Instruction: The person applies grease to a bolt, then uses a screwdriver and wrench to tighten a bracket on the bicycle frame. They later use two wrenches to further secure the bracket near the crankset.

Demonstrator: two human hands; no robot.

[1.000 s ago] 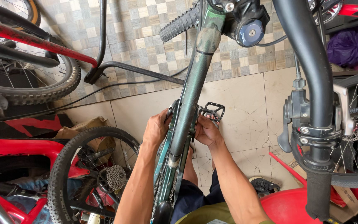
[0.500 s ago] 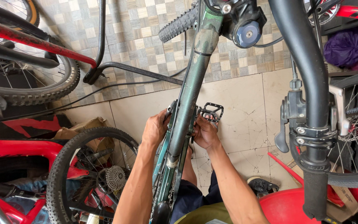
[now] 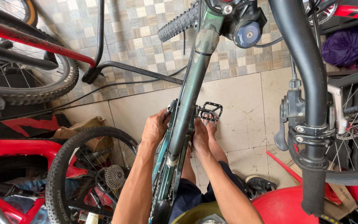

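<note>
- At the bottom centre of the frame, two bare forearms rise to either side of one green bicycle frame [image 3: 187, 112].
- Left hand [image 3: 155, 127] curls against the frame's left side; what it holds is hidden.
- Right hand [image 3: 199, 135] presses the frame's right side, fingers bent, grip unclear.
- One black pedal [image 3: 211, 111] sits just above the right hand, touching its fingertips.
- Lower left, one knobby wheel [image 3: 63, 166] carries one cassette [image 3: 114, 177].
- Right of frame, one black handlebar [image 3: 307, 83]; bottom right, one red tub [image 3: 286, 205].

Tiled floor [image 3: 245, 108], cardboard scraps [image 3: 83, 128], wheel [image 3: 83, 174]
</note>
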